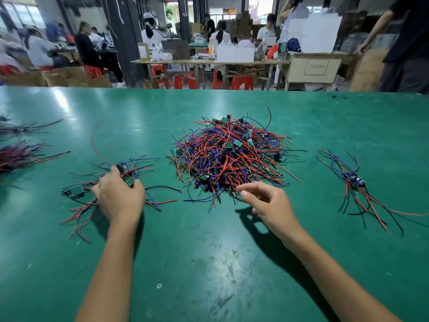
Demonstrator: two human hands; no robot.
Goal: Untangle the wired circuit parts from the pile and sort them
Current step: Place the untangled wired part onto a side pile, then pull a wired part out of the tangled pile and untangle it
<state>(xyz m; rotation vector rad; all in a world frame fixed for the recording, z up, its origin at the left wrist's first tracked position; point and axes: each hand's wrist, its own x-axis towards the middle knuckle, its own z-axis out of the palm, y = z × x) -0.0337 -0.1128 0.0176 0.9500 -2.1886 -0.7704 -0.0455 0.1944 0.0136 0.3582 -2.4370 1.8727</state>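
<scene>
Right hand (267,203), fingers loosely curled and holding nothing, is hovering just below the tangled red-blue-black wire pile (228,154) at frame centre; left hand (119,196) is gripping wired parts lower left.

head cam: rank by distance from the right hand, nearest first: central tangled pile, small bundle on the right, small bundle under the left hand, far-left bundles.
From the right hand:
1. Central tangled pile, just ahead of its fingertips.
2. Small bundle under the left hand, across to the left.
3. Small bundle on the right; close to 2, hard to call.
4. Far-left bundles, at the table edge.
</scene>
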